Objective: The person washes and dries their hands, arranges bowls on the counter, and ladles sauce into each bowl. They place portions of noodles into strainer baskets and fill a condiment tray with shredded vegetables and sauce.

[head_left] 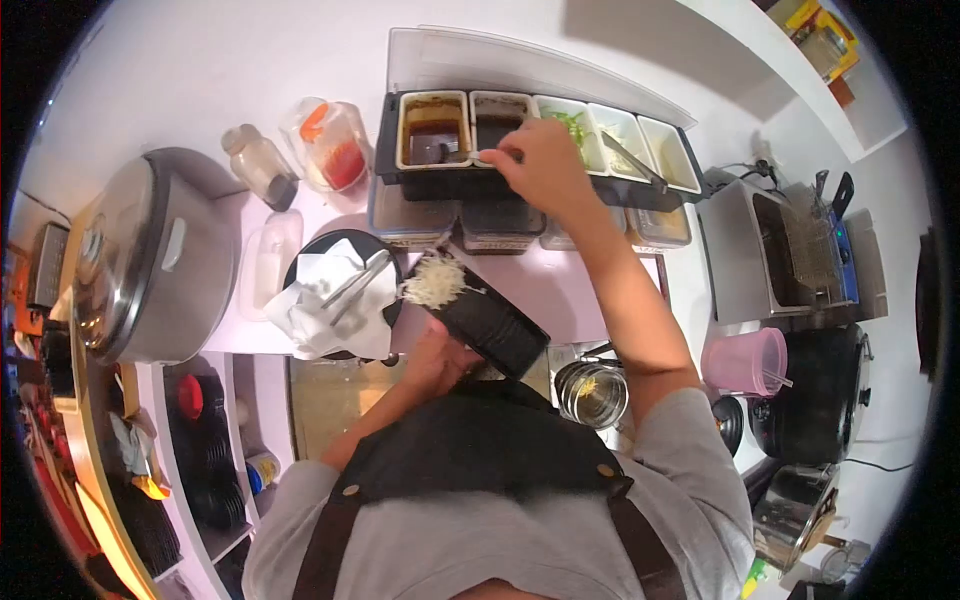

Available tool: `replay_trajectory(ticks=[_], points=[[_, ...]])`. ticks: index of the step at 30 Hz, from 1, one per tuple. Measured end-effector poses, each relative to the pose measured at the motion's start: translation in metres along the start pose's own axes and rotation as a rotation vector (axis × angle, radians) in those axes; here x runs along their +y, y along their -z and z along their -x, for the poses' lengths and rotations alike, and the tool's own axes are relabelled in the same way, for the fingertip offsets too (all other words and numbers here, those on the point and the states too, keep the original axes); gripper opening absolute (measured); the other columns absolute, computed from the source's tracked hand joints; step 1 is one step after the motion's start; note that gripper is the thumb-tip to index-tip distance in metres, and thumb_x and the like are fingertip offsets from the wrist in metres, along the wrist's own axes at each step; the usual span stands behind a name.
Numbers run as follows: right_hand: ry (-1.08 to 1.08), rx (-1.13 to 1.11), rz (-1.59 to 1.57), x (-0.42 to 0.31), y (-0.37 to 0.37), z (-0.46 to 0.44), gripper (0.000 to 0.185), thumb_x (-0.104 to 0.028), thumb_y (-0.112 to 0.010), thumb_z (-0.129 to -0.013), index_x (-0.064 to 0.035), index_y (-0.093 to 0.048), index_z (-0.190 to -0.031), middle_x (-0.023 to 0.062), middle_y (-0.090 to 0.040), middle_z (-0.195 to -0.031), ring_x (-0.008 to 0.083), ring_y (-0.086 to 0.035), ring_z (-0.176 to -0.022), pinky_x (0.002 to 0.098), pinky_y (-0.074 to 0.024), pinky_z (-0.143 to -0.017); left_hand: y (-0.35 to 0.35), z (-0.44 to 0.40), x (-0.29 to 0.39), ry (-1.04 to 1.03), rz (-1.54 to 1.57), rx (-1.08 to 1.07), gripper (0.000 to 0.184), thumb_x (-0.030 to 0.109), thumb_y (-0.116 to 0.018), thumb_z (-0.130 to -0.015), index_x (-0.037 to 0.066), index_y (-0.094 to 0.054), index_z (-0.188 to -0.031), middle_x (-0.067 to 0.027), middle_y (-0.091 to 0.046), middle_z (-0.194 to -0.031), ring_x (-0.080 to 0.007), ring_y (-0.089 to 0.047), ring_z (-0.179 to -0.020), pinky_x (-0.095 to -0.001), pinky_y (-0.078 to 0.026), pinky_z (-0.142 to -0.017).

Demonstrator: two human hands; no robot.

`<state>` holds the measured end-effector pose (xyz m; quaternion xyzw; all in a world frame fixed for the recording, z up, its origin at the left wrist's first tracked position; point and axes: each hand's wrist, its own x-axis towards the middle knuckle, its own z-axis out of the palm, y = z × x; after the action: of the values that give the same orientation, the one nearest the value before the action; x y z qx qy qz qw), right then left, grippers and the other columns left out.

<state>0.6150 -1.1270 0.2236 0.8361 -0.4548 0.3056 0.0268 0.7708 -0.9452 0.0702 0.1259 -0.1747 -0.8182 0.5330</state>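
My left hand grips a black rectangular tray from its near left side. At the tray's far left end lies a heap of white shreds, and a few shreds stick out over the edge. My right hand is over the second tub of a black condiment holder, fingers pinched together near its front rim. Whatever the fingers hold is hidden. To the left is a tub of brown sauce with a dark utensil in it. On the right are tubs of green shreds and pale shreds.
Tongs rest on white paper over a black bowl. A large cooker stands left, with jars behind. A metal fryer and pink pitcher stand right. Lidded containers sit under the condiment holder.
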Motion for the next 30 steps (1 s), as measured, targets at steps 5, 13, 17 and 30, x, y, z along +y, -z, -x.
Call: replay_trajectory(ticks=[5,13,17,30], points=[[-0.025,-0.280,0.116,-0.013,-0.021,-0.027,0.031,-0.032,-0.064,-0.072,-0.0014,-0.064,-0.068,0.0157,-0.058,-0.070,0.0333,-0.056,-0.072,0.0414,-0.0435,-0.069,-0.002,0.012,0.047,-0.302,-0.134,0.046,0.051,0.040,-0.038,-0.091,0.012,-0.024,-0.131,-0.0115,-0.042,-0.127,-0.0294,-0.045,-0.114,-0.0486,-0.039,-0.093],[0.082,-0.043,-0.120,-0.013,0.002,-0.044,0.011,-0.011,-0.064,-0.073,-0.0013,-0.061,-0.077,0.0117,-0.057,-0.074,0.0240,-0.055,-0.063,0.0327,-0.0435,-0.059,-0.001,0.013,0.087,-0.411,-0.046,-0.041,0.051,0.040,-0.031,-0.093,0.006,-0.029,-0.130,-0.0122,-0.040,-0.131,-0.0291,-0.040,-0.119,-0.0472,-0.037,-0.094],[-0.004,-0.155,-0.104,-0.007,-0.017,-0.040,0.012,-0.014,-0.062,-0.075,-0.0028,-0.062,-0.079,0.0152,-0.059,-0.075,0.0293,-0.057,-0.069,0.0367,-0.0447,-0.064,-0.004,0.010,0.093,-0.395,-0.099,0.066,0.052,0.043,-0.033,-0.091,0.008,-0.030,-0.130,-0.0106,-0.041,-0.130,-0.0271,-0.039,-0.120,-0.0485,-0.037,-0.094],[-0.667,-0.204,-0.881,0.034,-0.014,-0.025,0.013,-0.014,-0.058,-0.083,-0.0015,-0.059,-0.078,-0.0018,-0.051,-0.063,0.0067,-0.042,-0.053,0.0219,-0.0356,-0.048,0.010,-0.045,0.099,-0.395,-0.057,0.133,0.045,0.047,-0.043,-0.086,0.015,-0.040,-0.118,-0.0026,-0.047,-0.122,-0.0220,-0.044,-0.113,-0.0474,-0.039,-0.090]])
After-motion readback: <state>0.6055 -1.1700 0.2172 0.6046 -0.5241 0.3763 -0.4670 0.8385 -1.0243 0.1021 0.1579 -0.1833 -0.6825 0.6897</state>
